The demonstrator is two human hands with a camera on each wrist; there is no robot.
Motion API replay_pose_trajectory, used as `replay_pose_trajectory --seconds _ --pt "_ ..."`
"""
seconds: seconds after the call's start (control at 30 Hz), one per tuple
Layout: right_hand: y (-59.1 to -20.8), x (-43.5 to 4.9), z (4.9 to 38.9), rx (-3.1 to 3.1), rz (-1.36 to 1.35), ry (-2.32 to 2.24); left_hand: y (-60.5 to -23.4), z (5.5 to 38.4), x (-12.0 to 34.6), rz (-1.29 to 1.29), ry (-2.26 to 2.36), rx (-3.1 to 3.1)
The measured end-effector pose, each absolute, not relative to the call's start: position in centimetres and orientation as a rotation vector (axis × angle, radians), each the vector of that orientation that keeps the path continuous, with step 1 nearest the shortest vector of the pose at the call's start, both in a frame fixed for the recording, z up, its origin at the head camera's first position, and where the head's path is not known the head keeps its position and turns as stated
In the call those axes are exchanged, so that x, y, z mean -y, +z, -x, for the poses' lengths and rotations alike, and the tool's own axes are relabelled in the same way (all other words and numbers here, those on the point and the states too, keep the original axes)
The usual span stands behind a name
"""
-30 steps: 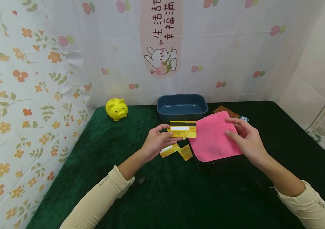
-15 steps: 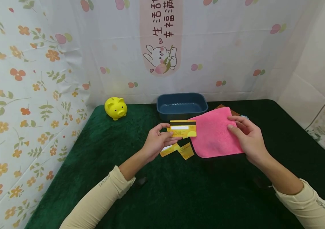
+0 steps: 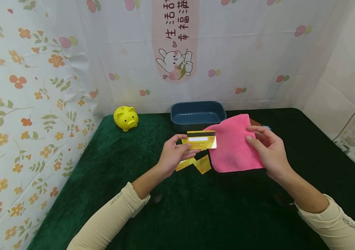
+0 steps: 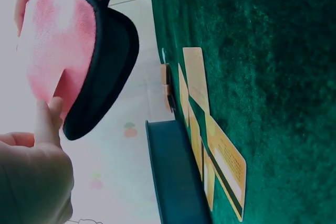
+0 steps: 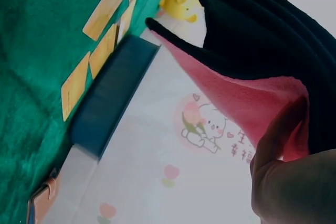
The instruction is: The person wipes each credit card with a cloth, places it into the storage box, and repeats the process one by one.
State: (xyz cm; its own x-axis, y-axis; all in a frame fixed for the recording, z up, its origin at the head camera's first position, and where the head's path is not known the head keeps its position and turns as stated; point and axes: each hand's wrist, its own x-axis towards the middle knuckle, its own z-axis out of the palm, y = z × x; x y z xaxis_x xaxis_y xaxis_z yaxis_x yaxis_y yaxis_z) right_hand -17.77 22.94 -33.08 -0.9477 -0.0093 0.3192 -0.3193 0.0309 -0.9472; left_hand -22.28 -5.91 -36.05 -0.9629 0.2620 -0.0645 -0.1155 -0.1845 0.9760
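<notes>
In the head view my left hand [image 3: 173, 152] pinches a yellow bank card [image 3: 201, 143], its black stripe and white strip facing me. My right hand [image 3: 269, 148] grips the right side of a pink cloth [image 3: 232, 147] between thumb and fingers. The card's right end overlaps the cloth's left edge in this view. Seen from the left wrist, the thin card [image 4: 59, 83] stands against the pink face of the cloth. The cloth's dark back [image 5: 252, 35] shows in the right wrist view. More yellow cards [image 3: 203, 164] lie on the green tabletop below the hands, partly hidden by the left hand.
A blue basin [image 3: 197, 128] stands at the table's back edge, behind the held card. To its left sits a yellow piggy bank [image 3: 125, 119]. A brown wallet [image 5: 44, 201] lies at the back right, partly behind the cloth in the head view. Dark green fabric [image 3: 196, 215] covers the table.
The card has shifted slightly right, and now overlaps the cloth a little more. The cloth's upper edge has risen slightly. Both hands keep their hold.
</notes>
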Motion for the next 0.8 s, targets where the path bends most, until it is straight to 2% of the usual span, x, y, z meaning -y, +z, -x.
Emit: replay_pose_trajectory --seconds 0.53,0.8 --pt "-32.76 -22.69 17.62 1.963 -0.352 2.093 -36.64 22.59 6.11 -0.111 2.283 -1.815" --pt "-32.70 -22.29 17.70 1.877 -0.556 2.313 -36.87 22.57 5.74 -0.198 2.284 -1.764"
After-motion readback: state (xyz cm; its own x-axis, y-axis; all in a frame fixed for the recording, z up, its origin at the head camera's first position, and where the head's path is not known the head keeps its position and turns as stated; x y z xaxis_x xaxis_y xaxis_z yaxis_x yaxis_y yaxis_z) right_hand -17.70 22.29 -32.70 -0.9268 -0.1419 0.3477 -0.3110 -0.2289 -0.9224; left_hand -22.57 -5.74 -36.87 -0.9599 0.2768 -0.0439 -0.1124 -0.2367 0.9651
